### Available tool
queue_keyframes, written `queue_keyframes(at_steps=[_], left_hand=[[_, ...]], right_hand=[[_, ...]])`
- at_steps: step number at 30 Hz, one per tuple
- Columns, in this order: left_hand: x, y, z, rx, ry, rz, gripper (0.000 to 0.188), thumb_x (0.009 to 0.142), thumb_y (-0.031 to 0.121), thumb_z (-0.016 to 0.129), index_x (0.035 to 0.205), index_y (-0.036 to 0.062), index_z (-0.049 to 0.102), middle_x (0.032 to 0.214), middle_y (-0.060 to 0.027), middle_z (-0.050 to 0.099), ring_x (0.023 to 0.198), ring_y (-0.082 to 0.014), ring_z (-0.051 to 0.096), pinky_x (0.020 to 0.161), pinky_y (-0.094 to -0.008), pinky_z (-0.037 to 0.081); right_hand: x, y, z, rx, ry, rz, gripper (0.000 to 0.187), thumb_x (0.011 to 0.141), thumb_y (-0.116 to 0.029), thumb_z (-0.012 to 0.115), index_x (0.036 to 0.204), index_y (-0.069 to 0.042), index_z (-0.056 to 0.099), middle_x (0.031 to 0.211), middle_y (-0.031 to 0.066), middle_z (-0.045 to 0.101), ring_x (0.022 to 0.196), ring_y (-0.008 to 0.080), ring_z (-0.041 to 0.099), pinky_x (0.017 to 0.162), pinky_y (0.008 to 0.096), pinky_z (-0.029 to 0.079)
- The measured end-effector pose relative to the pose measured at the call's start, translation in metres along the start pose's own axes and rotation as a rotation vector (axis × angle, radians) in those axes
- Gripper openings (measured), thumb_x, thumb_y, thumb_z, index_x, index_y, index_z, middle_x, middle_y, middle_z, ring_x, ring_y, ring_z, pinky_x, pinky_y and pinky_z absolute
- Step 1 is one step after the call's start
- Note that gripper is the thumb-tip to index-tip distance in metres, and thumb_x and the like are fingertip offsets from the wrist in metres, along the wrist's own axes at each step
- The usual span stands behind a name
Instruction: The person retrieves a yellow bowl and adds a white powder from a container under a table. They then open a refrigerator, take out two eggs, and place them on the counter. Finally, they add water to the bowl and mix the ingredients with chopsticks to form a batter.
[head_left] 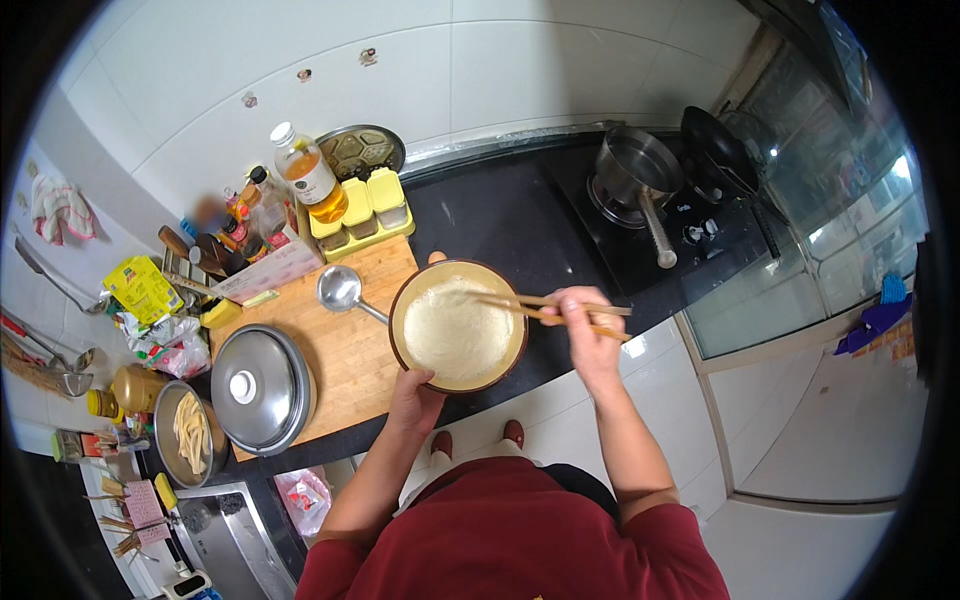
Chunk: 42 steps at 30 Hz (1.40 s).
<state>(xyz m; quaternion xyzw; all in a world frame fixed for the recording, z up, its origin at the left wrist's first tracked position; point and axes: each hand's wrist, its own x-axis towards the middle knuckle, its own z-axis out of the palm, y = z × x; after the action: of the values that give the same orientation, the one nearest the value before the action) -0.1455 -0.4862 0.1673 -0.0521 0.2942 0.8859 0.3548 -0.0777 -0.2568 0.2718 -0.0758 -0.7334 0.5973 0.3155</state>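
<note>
A round yellowish bowl (pixel 520 345) with a brown rim holds a pale, creamy batter (pixel 455 330). My left hand (pixel 416 396) grips the bowl's near-left side, thumb over the rim, and a fingertip shows at the far rim. In my right hand (pixel 590 335) is a pair of wooden chopsticks (pixel 540 305), their tips dipping into the batter at the far side. Just left of the bowl, a metal ladle (pixel 341 288) lies on the wooden cutting board (pixel 345 370), its handle reaching toward the bowl rim.
A lidded steel pot (pixel 255 390) stands on the board's left; beside it a metal bowl (pixel 190 435) holds pale strips. Behind are yellow-lidded spice boxes (pixel 375 205) and an oil bottle (pixel 310 180). On the stove at right sit a saucepan (pixel 640 165) and a black wok (pixel 718 150). A sink (pixel 235 540) lies lower left.
</note>
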Motion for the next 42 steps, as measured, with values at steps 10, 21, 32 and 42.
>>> queue_keyframes(at_steps=[10, 21, 32, 42], left_hand=[[-0.001, 0.002, -0.002, 0.054, 0.018, 0.019, 0.068, 0.072, 0.017, 0.059, 0.136, 0.0026, 0.040, 0.133, -0.0124, 0.051, 0.123, -0.0282, 0.049, 0.103, -0.0441, 0.040], [-0.003, 0.005, 0.005, 0.070, -0.013, 0.043, 0.069, 0.071, 0.019, 0.060, 0.135, 0.0022, 0.040, 0.133, -0.0130, 0.051, 0.123, -0.0281, 0.049, 0.104, -0.0444, 0.039], [-0.007, 0.001, 0.002, 0.091, 0.004, 0.061, 0.067, 0.073, 0.018, 0.058, 0.135, 0.0021, 0.040, 0.132, -0.0123, 0.052, 0.121, -0.0276, 0.051, 0.102, -0.0437, 0.040], [-0.005, 0.001, -0.001, 0.023, -0.005, 0.045, 0.064, 0.075, 0.010, 0.053, 0.136, 0.0044, 0.038, 0.132, -0.0108, 0.051, 0.121, -0.0265, 0.051, 0.099, -0.0428, 0.043]], right_hand=[[0.004, -0.012, -0.014, 0.164, -0.208, 0.313, 0.012, 0.093, -0.005, 0.053, 0.096, 0.003, 0.062, 0.086, 0.0099, 0.066, 0.076, 0.0142, 0.066, 0.067, 0.0261, 0.057], [0.005, -0.028, -0.013, 0.210, -0.189, 0.297, 0.012, 0.085, 0.005, 0.053, 0.089, 0.004, 0.064, 0.094, 0.0140, 0.066, 0.081, 0.0181, 0.066, 0.074, 0.0291, 0.057], [-0.001, -0.010, -0.004, 0.139, -0.063, 0.271, 0.020, 0.096, -0.014, 0.055, 0.095, 0.004, 0.063, 0.084, 0.0116, 0.066, 0.075, 0.0179, 0.068, 0.068, 0.0286, 0.058], [-0.002, -0.020, -0.001, 0.185, -0.102, 0.410, 0.020, 0.095, -0.016, 0.055, 0.088, 0.001, 0.062, 0.078, 0.0102, 0.065, 0.069, 0.0161, 0.067, 0.061, 0.0270, 0.057]])
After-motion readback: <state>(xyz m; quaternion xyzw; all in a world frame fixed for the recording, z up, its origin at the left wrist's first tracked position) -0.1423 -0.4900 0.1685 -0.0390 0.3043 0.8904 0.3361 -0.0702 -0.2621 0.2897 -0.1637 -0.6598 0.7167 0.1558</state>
